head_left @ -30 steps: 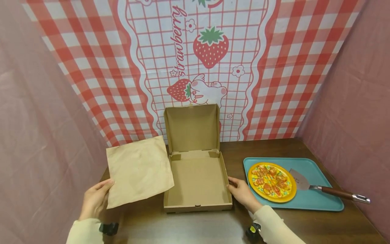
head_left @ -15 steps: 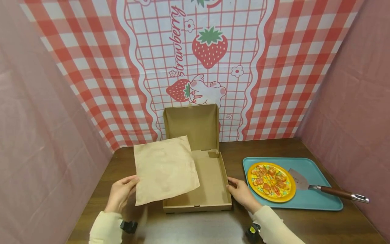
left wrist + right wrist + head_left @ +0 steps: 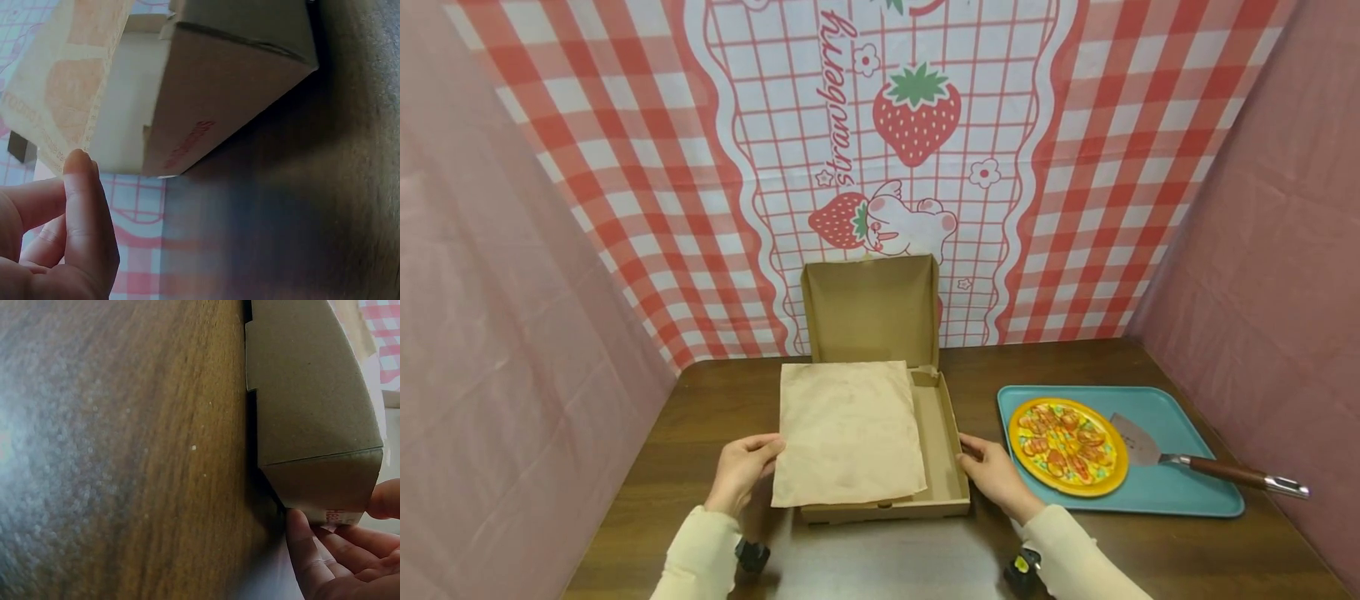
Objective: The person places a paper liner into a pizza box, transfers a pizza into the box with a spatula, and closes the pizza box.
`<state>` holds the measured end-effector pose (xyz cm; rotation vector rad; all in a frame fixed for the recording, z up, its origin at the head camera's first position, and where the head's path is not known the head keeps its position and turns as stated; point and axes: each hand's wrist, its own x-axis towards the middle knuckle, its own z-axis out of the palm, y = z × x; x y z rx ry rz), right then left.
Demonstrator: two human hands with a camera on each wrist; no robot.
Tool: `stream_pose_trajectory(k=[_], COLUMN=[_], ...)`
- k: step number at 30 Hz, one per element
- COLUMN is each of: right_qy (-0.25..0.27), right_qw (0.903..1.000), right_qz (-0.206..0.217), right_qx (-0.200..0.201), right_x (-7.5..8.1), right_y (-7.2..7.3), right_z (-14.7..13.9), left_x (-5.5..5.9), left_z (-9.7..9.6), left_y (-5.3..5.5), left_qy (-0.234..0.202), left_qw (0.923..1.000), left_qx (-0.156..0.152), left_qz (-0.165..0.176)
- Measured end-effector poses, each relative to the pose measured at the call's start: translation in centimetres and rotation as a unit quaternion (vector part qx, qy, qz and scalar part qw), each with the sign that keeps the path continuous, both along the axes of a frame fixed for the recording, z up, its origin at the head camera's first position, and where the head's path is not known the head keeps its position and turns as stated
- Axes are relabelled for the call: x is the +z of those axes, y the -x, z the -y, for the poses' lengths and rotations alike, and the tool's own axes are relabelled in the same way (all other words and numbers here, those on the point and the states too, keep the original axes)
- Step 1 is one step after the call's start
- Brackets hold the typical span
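Observation:
An open cardboard pizza box (image 3: 942,446) stands on the table with its lid (image 3: 872,308) raised at the back. My left hand (image 3: 741,473) pinches a square sheet of brown paper (image 3: 850,433) by its left edge. The sheet spreads over the box's base, hiding most of its inside except a strip along the right. In the left wrist view the paper (image 3: 75,81) slants above the box wall (image 3: 194,106) and shows printing. My right hand (image 3: 997,479) grips the right side wall, thumb at the top edge and fingers outside, as the right wrist view shows on the box (image 3: 312,394).
To the right lies a blue-green tray (image 3: 1183,496) bearing a pizza (image 3: 1067,447) on a yellow round base and a pizza server (image 3: 1232,473) whose handle sticks out past the rim. Behind the wooden table (image 3: 700,408) hangs a strawberry-print cloth (image 3: 917,125); pink curtains flank both sides.
My left hand has carried the paper sheet rightward from beside the box to over its base, and the sheet now lies flatter and lower. The right hand has stayed on the box wall.

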<state>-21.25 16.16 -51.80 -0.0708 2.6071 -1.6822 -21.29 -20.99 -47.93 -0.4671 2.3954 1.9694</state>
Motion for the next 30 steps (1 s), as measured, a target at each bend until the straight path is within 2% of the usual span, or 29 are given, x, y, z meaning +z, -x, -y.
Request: stream_pose_trajectory(k=[7,15,18,23,30], right_qy=[-0.005,-0.011,-0.014,-0.021,-0.026], right_qw=[1.0,0.9999,0.9999,0.9998,0.9997], right_qz=[0.003,0.008,0.008,0.005,-0.002], right_qx=[0.004,0.0,-0.003,-0.004,-0.001], right_x=[0.1,-0.2,-0.3,-0.4,-0.3], right_y=[0.0,0.1,0.2,0.3,0.3], right_z=[0.1,0.1,0.0,0.0,0.1], left_x=[-0.7,-1.2,-1.2,-1.0,-0.8], left_z=[-1.2,-2.9,-3.5,-4.3,-4.8], left_y=[0.6,1.2,1.2,1.2,1.3], left_qy=[0.024,0.035,0.055,0.108,0.179], left_qw=[0.9997,0.9987,0.9972,0.9929,0.9797], left_qx=[-0.002,-0.003,-0.009,-0.015,-0.04], left_qz=[-0.006,-0.036,-0.049,-0.047,-0.079])
